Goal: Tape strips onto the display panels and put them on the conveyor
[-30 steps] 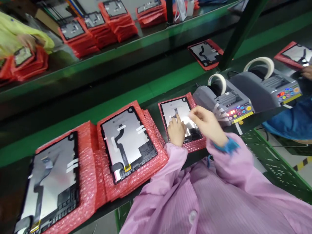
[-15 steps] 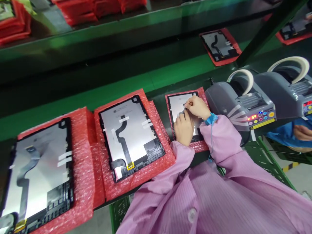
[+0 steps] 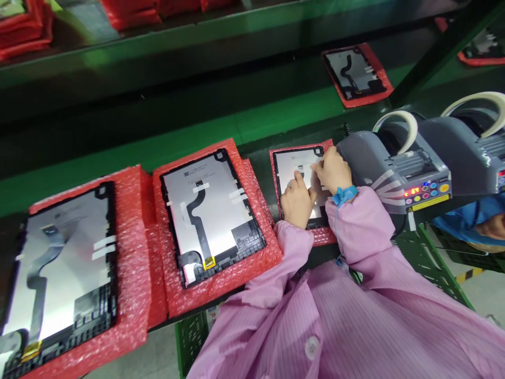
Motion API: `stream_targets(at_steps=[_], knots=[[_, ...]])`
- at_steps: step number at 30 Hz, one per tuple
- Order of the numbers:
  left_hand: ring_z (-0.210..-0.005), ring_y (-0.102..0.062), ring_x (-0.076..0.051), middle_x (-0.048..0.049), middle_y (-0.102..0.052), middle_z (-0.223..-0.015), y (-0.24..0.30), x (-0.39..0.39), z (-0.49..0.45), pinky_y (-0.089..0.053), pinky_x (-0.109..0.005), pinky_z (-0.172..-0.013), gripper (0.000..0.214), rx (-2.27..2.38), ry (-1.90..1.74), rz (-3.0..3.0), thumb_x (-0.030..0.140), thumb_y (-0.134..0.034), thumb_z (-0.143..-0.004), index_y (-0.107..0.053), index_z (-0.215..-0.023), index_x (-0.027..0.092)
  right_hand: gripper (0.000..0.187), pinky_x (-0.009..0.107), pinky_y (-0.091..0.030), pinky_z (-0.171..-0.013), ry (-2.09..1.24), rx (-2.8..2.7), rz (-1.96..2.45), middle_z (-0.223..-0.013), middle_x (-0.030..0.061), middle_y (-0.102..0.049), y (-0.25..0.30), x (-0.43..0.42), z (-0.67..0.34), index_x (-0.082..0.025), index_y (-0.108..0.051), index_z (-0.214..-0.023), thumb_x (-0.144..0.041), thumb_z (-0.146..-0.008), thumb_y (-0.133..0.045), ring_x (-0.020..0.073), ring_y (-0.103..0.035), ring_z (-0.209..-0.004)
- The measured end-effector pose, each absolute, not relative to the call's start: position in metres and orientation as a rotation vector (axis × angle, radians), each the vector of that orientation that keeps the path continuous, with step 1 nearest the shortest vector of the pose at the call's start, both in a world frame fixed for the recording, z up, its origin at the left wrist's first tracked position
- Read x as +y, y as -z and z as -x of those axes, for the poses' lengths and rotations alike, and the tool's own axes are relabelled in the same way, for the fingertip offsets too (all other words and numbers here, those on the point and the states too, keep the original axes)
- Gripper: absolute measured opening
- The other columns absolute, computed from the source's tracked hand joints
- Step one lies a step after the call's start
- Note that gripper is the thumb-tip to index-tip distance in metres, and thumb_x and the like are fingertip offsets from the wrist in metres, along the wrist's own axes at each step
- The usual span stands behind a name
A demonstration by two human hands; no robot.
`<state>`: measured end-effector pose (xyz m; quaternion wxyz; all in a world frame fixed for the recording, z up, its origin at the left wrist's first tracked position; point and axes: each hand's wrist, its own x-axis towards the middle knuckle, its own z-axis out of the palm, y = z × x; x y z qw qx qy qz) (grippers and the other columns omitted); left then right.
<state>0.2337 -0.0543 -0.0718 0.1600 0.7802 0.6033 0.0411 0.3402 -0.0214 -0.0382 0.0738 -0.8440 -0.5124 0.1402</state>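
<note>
A tablet display panel (image 3: 290, 160) with a silvery back and black frame lies on red bubble wrap (image 3: 324, 237) in front of me. My left hand (image 3: 296, 204) rests on its lower middle, index finger stretched toward the small connector (image 3: 301, 168) at the top of the flex cable. Most of that cable is under the hand. Over the panel's right edge is my right hand (image 3: 335, 171), fingers curled and thumb pointing left; what they hold, if anything, is hidden. A blue band (image 3: 344, 195) circles the right wrist.
Two more panels (image 3: 215, 210) (image 3: 65, 273) lie on red wrap at left. Tape dispensers (image 3: 398, 158) (image 3: 465, 142) with lit displays stand at right. Another panel (image 3: 355, 73) lies farther back. A shelf (image 3: 197, 31) with red-wrapped stacks runs along the top. Another person's hand (image 3: 493, 229) shows at right.
My right hand has moved right, from the connector to the panel's right edge, uncovering the connector. The left hand stays on the panel, its index finger now stretched out.
</note>
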Motion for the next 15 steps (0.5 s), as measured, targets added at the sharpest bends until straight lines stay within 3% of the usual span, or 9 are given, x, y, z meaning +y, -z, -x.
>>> stream_targets(at_steps=[5, 8, 10, 15], knots=[[-0.114, -0.06, -0.032, -0.0203, -0.063, -0.125, 0.068, -0.076, -0.22, -0.051, -0.041, -0.096, 0.055, 1.814, -0.347, -2.147, 0.027, -0.045, -0.096, -0.043, -0.148, 0.009, 0.03, 0.04, -0.052, -0.082, -0.228, -1.531, 2.563, -0.125, 0.0229, -0.055, 0.043, -0.054, -0.336, -0.008, -0.051, -0.121, -0.014, -0.095, -0.037, 0.0335, -0.062, -0.112], [-0.138, -0.042, -0.04, -0.0266, -0.044, -0.149, 0.075, -0.098, -0.207, -0.037, -0.055, -0.112, 0.059, 1.964, -0.532, -2.037, 0.025, -0.049, -0.094, -0.041, -0.149, 0.007, 0.04, 0.04, -0.053, -0.077, -0.199, -1.529, 2.637, -0.126, 0.0252, -0.055, 0.047, -0.063, -0.328, -0.004, -0.046, -0.132, -0.015, -0.095, -0.037, 0.034, -0.065, -0.108], [-0.146, -0.032, -0.041, -0.029, -0.035, -0.156, 0.085, -0.11, -0.2, -0.03, -0.058, -0.117, 0.059, 1.954, -0.597, -1.957, 0.022, -0.049, -0.093, -0.039, -0.149, 0.003, 0.043, 0.04, -0.054, -0.078, -0.219, -1.494, 2.673, -0.127, 0.0263, -0.055, 0.047, -0.062, -0.326, -0.002, -0.045, -0.135, -0.018, -0.096, -0.038, 0.0332, -0.068, -0.102], [-0.151, -0.026, -0.035, -0.0255, -0.038, -0.156, 0.104, -0.116, -0.196, -0.025, -0.057, -0.122, 0.056, 1.742, -0.779, -1.822, 0.008, -0.044, -0.087, -0.043, -0.144, 0.006, 0.034, 0.044, -0.051, -0.088, -0.381, -1.334, 2.665, -0.118, 0.0243, -0.065, 0.048, -0.047, -0.341, -0.008, -0.06, -0.115, -0.033, -0.097, -0.048, 0.0352, -0.067, -0.108]])
